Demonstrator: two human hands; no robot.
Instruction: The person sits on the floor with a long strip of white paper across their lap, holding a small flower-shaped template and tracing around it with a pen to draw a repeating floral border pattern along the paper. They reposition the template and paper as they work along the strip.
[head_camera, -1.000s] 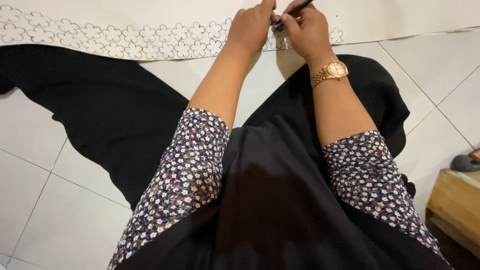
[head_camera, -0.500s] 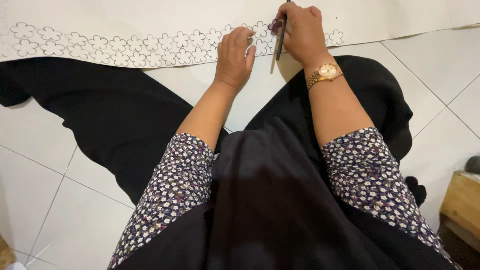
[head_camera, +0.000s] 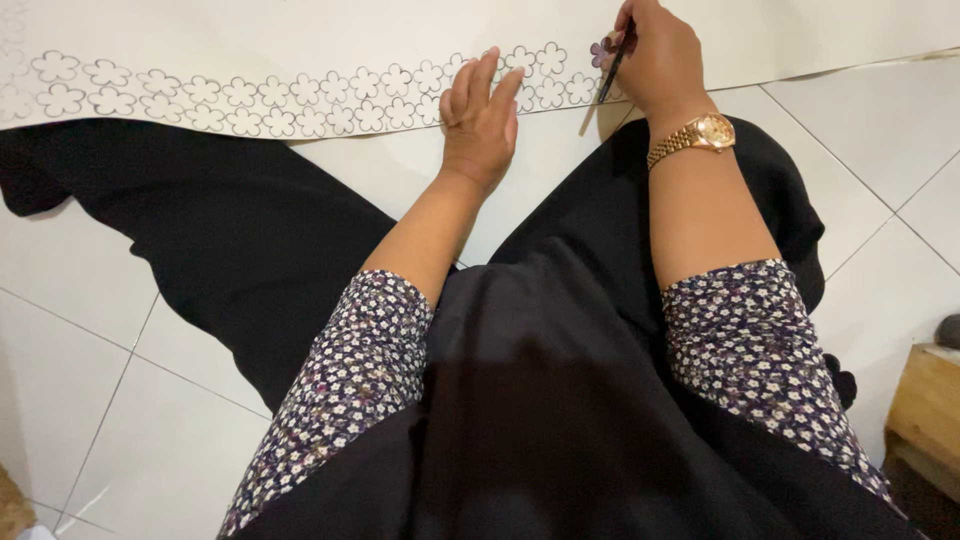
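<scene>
The right hand (head_camera: 660, 55) pinches a dark pen (head_camera: 612, 72) at 1 o'clock, its tip on the flower border (head_camera: 300, 92) of the cream paper sheet (head_camera: 300, 30). A small purple flower template (head_camera: 601, 50) shows under its fingers. The left hand (head_camera: 480, 115) is now lower and more to the left than half a second ago; it lies spread flat at 12 o'clock, fingers on the paper edge. This suggests that it holds the sheet steady while the drawing goes on. A gold watch (head_camera: 700, 135) is on the right wrist. No packages or labels show; a wooden box (head_camera: 925, 410) stands at 4 o'clock on the white tile floor (head_camera: 120, 400).
</scene>
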